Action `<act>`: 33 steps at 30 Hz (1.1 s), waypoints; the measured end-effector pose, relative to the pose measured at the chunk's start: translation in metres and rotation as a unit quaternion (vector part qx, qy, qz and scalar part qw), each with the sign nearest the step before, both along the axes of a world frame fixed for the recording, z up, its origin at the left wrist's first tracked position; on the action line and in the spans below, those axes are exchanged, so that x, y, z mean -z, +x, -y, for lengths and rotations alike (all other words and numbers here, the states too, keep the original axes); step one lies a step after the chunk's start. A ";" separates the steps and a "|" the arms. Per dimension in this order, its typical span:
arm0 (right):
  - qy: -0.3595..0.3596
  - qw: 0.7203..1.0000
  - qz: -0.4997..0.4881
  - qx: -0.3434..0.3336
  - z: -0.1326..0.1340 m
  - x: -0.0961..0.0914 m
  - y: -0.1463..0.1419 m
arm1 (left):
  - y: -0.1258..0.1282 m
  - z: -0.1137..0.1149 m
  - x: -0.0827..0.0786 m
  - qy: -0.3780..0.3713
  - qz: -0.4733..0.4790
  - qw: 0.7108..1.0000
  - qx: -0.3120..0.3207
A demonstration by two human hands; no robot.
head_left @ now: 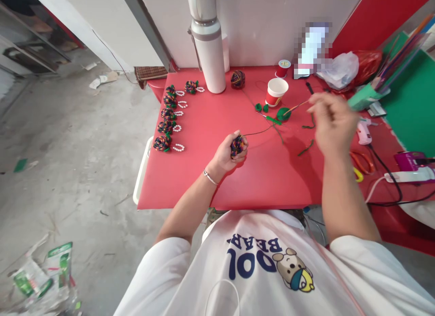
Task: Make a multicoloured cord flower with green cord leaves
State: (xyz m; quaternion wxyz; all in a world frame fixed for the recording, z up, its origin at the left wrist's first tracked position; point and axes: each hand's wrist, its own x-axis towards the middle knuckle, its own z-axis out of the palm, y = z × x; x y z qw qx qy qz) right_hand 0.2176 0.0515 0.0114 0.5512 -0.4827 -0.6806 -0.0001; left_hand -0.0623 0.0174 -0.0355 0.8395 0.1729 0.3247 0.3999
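Observation:
My left hand (228,154) is closed around a rosette of dark multicoloured yarn (237,146), above the middle of the red table. A thin dark strand runs from the rosette to the right. Raised at the right, my right hand (331,123) pinches a strand of multicoloured yarn (299,106), slightly smeared by motion. That strand slants down toward a small green yarn ball (283,114); whether it joins the rosette's strand I cannot tell. Between the hands lie a green-handled crochet hook (273,120) and small green pieces (258,107).
Several finished yarn flowers (163,143) with white bead loops line the left of the red table (190,184). At the back stand a white bottle (210,53), a yarn ball (237,79), a paper cup (276,90) and a thread spool (282,69). Scissors (363,163) and a pink glue gun (364,131) lie right.

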 end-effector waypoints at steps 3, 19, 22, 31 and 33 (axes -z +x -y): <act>-0.016 0.993 0.103 0.059 0.028 0.017 -0.024 | -0.004 -0.001 -0.002 -0.005 0.005 1.000 -0.029; 0.008 0.985 0.116 0.125 0.007 0.049 -0.014 | -0.014 -0.005 -0.005 -0.007 0.012 0.998 -0.062; -0.054 0.985 0.165 -0.021 0.012 0.047 -0.041 | -0.014 -0.006 -0.002 0.007 0.013 0.998 -0.056; -0.054 0.977 0.200 -0.045 0.028 0.047 -0.083 | -0.010 -0.004 -0.009 -0.002 -0.004 0.998 -0.063; -0.047 0.978 0.197 -0.050 0.026 0.050 -0.082 | -0.009 -0.004 -0.009 -0.002 -0.004 0.998 -0.059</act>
